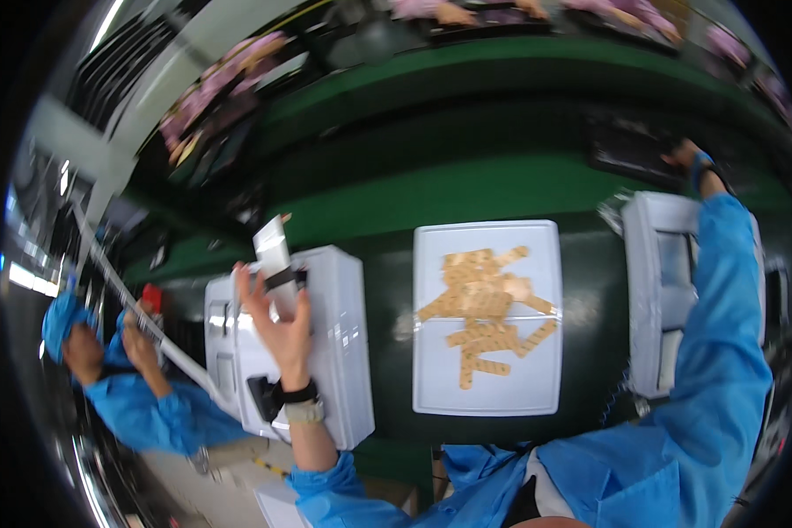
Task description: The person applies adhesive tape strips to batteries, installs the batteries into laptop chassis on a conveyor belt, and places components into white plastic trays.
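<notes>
My left hand (283,339) is raised over a white plastic bin on the left, with a dark band and a small black device on its wrist. A white flat strip with a dark band across it (272,245) stands up between its thumb and fingers. Far out to the right, my right hand (685,157) is at the right edge of a black flat panel (629,145), its fingers closed there and partly blurred. Between my arms, a white tray (488,401) bears a loose pile of tan, dotted strips (484,304).
The white bin (348,352) stands at left; another white bin (644,290) with compartments lies under my right arm. A green conveyor belt (466,198) runs across the far side. A co-worker in blue (158,409) is at left; people in pink sleeves work beyond the belt.
</notes>
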